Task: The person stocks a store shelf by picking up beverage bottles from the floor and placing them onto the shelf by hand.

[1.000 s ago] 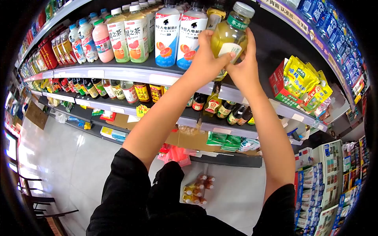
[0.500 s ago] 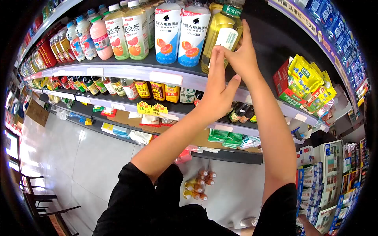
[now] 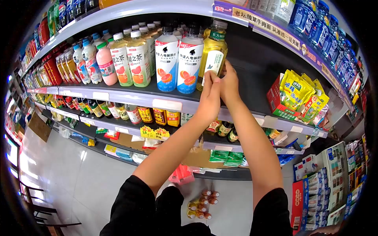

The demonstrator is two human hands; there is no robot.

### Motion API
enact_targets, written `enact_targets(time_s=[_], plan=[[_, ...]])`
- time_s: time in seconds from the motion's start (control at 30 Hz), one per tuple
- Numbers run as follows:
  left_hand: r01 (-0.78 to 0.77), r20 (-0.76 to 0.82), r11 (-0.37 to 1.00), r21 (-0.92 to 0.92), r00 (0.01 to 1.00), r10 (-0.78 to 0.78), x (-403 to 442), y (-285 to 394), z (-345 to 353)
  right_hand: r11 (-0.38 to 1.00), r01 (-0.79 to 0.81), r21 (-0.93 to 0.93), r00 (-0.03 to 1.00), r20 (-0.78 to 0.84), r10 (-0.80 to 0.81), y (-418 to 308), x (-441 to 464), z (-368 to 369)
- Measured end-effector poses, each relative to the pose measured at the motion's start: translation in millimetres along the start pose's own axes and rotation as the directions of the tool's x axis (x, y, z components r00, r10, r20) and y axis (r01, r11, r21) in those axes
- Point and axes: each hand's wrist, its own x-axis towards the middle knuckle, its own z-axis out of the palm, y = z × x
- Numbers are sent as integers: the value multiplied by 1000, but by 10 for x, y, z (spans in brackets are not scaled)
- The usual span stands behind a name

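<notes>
A tea bottle [image 3: 215,50] with yellow-green liquid, a pale label and a green neck band stands upright at the front of the shelf. My right hand [image 3: 230,83] is around its lower right side, the fingers partly hidden behind it. Fingers of my left hand [image 3: 210,98] reach up, stretched out, against the lower front of the bottle. Just left of it are two drink bottles with white and blue grapefruit labels [image 3: 189,65], dark caps on top. Both wrists are close together at the shelf edge.
The shelf edge [image 3: 136,100] runs across in front. A red box of yellow seasoning packets [image 3: 293,92] sits to the right. Sauce bottles [image 3: 159,117] fill the lower shelf. Several amber-coloured bottles [image 3: 202,204] stand on the floor. An upper shelf edge [image 3: 177,11] overhangs.
The view has tilted up, showing more of the upper shelf. My right hand has slid lower on the tea bottle, and my left hand's fingers are lower on its front.
</notes>
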Motion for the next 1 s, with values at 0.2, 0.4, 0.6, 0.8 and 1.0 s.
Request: enact_targets(time_s=[0.2,0.4,0.6,0.8,1.0], plan=[[86,6,994,-66,996,-85,307,-125,-54,998,63,-24,997,-50,-64,102,124,89],[81,42,995,-53,996,-79,481,-221,-1,999,27,41,995,-97,-23,235,226,179],[152,11,988,-36,988,-151,652,-409,-36,999,-20,-31,998,-60,18,347,338,251],[172,-21,983,-67,985,-174,766,-540,-42,992,-51,-112,995,-91,40,323,396,280],[203,1,970,-134,979,-205,802,-592,-23,990,-61,-130,996,-67,53,346,455,297]])
